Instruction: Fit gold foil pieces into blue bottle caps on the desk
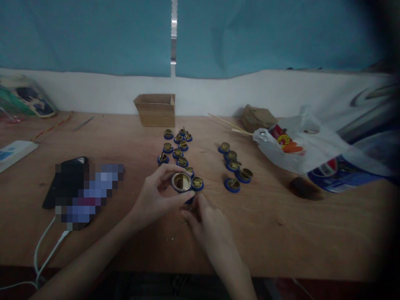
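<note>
My left hand (156,196) grips a round gold-coloured metal piece with a blue underside (181,182) between thumb and fingers, its hollow side facing up. Just to the right and nearer to me, my right hand (208,218) is closed in a pinch low over the table; what its fingertips hold is too small to make out. Similar blue-edged round pieces (178,153) stand in a cluster beyond my hands, one of them (197,183) right beside the held piece. Several more (233,165) form a row on the right. Thin shiny bits (170,238) lie on the wood near my wrists.
Two phones (64,183) (93,200) with white cables lie on the left, near a white power strip (17,152). An open cardboard box (158,112) stands at the back. On the right are a crumpled brown package (258,118), a plastic bag (300,154) and a blue-labelled bottle (340,173).
</note>
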The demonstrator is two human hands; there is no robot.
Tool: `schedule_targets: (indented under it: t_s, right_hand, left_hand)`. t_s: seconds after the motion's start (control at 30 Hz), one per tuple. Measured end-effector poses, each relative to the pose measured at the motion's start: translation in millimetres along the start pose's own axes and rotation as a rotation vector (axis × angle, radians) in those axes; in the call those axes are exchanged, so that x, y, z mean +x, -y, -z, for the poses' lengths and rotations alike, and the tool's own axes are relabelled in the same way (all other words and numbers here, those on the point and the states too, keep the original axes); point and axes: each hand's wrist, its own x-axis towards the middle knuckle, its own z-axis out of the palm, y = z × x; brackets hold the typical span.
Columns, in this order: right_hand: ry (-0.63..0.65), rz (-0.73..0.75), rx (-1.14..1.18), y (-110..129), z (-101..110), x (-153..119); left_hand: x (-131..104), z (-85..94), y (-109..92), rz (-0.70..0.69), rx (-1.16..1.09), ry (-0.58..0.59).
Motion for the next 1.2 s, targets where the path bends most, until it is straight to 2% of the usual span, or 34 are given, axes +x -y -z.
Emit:
schedule_targets:
  t_s: [0.23,0.6,0.97,1.2]
  right_hand:
    - [0.008,0.061,0.061,-2.1,2.8,1.1]
    - [-0.003,0.08,0.072,-3.7,2.7,1.2]
    - [0.058,0.093,0.15,-8.8,7.6,-1.3]
    - [0.052,0.174,0.288,-22.3,24.0,-3.8]
  left_hand:
    - [-0.3,0.4,-0.8,-0.041,0.024,0.055]
    - [-0.8,1.2,-1.8,-0.053,0.048,0.062]
    - [-2.3,0.3,-1.5,-0.075,0.05,0.072]
    - [-2.3,-0.8,-1.7,-0.06,0.076,0.078]
